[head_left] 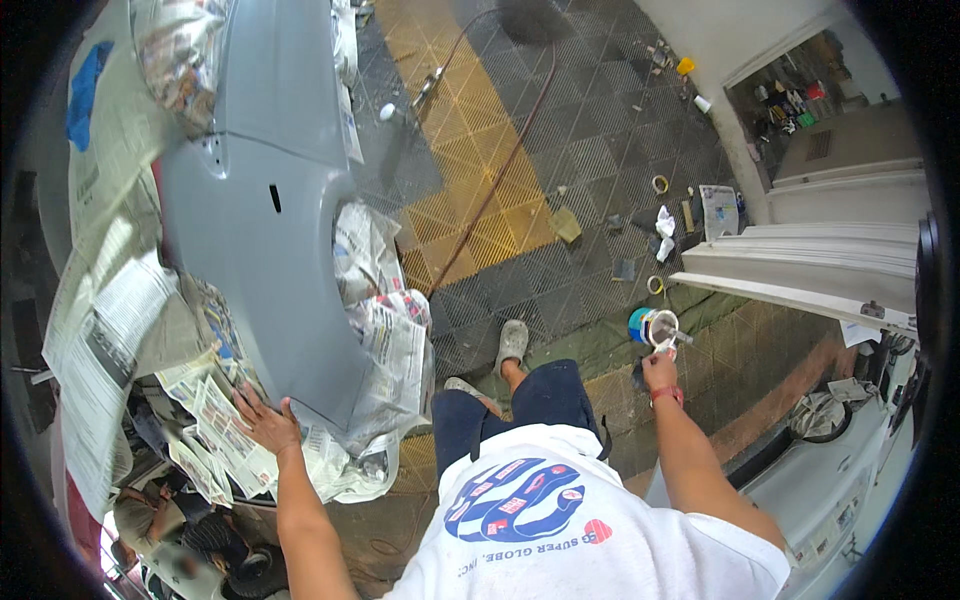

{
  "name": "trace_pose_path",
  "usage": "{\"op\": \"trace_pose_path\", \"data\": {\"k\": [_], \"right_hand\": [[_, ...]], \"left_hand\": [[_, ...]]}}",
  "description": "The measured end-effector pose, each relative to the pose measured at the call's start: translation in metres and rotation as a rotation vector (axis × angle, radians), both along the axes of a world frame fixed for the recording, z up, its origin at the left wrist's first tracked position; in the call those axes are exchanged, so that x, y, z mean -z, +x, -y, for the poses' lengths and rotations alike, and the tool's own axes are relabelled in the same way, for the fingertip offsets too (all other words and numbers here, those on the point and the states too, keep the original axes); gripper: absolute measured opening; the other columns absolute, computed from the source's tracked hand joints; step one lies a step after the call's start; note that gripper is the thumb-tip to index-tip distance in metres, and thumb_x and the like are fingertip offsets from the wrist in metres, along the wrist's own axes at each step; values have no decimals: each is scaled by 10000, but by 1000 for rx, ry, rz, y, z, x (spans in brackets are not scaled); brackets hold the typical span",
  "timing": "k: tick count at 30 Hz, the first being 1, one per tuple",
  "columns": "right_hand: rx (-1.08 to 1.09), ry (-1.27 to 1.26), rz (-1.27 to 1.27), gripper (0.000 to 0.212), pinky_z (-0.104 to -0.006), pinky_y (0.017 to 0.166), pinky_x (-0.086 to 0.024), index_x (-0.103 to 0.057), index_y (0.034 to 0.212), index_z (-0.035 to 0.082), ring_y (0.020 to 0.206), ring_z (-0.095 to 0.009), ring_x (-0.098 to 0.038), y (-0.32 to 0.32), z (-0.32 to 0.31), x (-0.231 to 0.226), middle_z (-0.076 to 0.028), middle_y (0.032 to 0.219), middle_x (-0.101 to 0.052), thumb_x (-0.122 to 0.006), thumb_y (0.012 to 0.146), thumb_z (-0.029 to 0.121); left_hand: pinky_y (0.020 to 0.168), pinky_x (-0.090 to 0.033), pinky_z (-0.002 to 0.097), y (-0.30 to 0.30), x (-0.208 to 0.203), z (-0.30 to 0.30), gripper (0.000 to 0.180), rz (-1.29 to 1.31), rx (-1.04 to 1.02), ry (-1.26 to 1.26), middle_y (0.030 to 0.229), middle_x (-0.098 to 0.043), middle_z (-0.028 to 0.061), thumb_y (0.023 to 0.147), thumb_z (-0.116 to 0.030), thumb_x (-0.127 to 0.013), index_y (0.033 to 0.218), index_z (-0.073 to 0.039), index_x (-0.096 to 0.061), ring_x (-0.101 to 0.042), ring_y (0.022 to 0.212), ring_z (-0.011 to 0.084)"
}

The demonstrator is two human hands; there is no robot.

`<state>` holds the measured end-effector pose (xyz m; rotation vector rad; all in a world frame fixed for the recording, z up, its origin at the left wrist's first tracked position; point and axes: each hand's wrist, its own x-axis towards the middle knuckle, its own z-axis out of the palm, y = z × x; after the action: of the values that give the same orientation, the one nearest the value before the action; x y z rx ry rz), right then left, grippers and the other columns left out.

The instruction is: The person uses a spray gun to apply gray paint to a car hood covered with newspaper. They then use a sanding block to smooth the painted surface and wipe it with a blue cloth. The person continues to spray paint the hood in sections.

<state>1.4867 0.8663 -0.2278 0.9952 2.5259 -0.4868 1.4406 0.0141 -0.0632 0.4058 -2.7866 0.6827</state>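
Observation:
My left hand (268,426) lies with its fingers spread on the newspaper sheets (222,428) beside the lower end of a grey, primer-coloured car body panel (265,200). Out to the right, the fingers of my right hand (660,374) are closed at the near rim of a small can (638,325) with a blue label. The can is tilted, and its pale inside shows. Across its mouth lies a greyish flat tool or stick (681,336), too small to name. My fingers partly hide where they meet the can and the tool.
Newspaper and plastic masking (385,350) surround the wheel-arch opening. A reddish hose (510,150) crosses the floor tiles, with a spray gun (428,88) near it. Tape rolls (656,284) and scraps lie toward the door frame at right. Another person (225,545) is at lower left.

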Motion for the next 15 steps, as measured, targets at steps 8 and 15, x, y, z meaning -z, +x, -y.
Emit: {"op": "trace_pose_path", "data": {"k": [8, 15], "right_hand": [[157, -43, -80, 159, -485, 873, -609, -799, 931, 51, 944, -409, -779, 7, 5, -7, -194, 986, -810, -801, 872, 199], [231, -110, -30, 298, -465, 866, -615, -795, 1129, 85, 899, -358, -792, -111, 33, -4, -151, 958, -818, -835, 841, 151]], "left_hand": [[1339, -153, 655, 2, 15, -120, 914, -3, -76, 331, 1812, -272, 164, 1070, -781, -402, 1765, -209, -247, -264, 1672, 386], [1332, -256, 572, -63, 95, -215, 775, 922, -309, 920, 1710, -451, 226, 1009, -628, -677, 1579, -109, -597, -410, 1594, 407]]}}
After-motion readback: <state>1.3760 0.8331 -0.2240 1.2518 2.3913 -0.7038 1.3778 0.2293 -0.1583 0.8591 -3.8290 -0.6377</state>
